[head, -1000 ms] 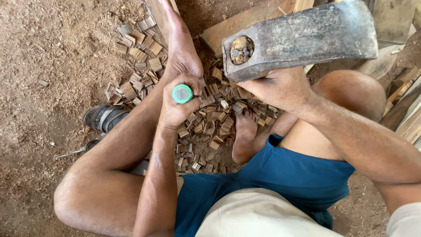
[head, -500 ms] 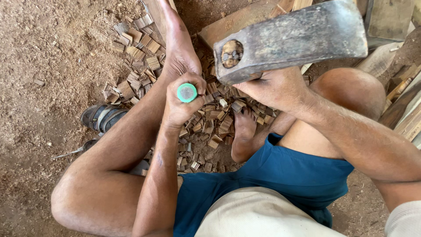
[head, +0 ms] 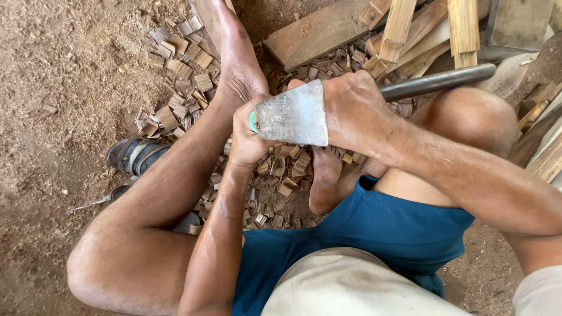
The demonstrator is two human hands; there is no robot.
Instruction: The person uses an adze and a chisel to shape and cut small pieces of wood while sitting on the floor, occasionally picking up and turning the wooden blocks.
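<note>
My right hand (head: 358, 111) grips an axe right behind its grey steel head (head: 294, 117); the dark metal handle (head: 436, 82) runs off to the right. The axe head lies down against a green-capped tool (head: 253, 122) that my left hand (head: 249, 137) is closed around, held upright. Most of that tool is hidden by my fist and the blade. Both hands hover over a heap of small chopped wood pieces (head: 287, 169) between my bare feet (head: 325, 178).
Longer wooden planks and sticks (head: 404, 23) lie at the top right, with a thick block (head: 316, 32) beside them. More cut chips (head: 181, 64) spread to the upper left on sawdust ground. A dark sandal (head: 134, 155) sits by my left leg.
The axe head was raised high in front of the camera; it has swung down onto the green-capped tool. My left hand stayed in place.
</note>
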